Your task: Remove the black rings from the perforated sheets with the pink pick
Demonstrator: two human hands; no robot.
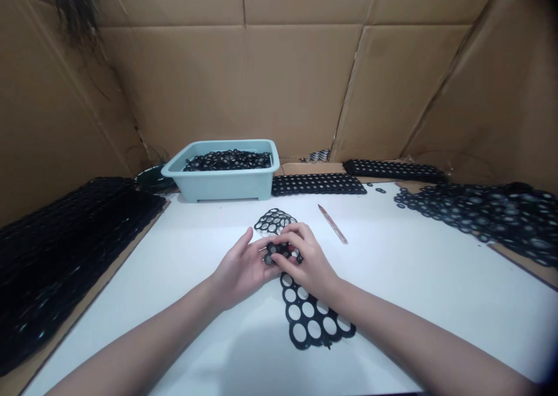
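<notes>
On my feed, the left hand [241, 271] and right hand [307, 257] grip a small black holed piece [279, 252] from either side, fingers closed on it, seemingly to steady it. It sits above the middle of the white table [418, 309], with a black holed sheet [316, 317] nearest me; I cannot tell whether they join. Beyond the table's far edge stands a pale blue tub [222, 181] of black pieces, within reach. A craft knife [332, 224] lies on the table, right of the hands.
</notes>
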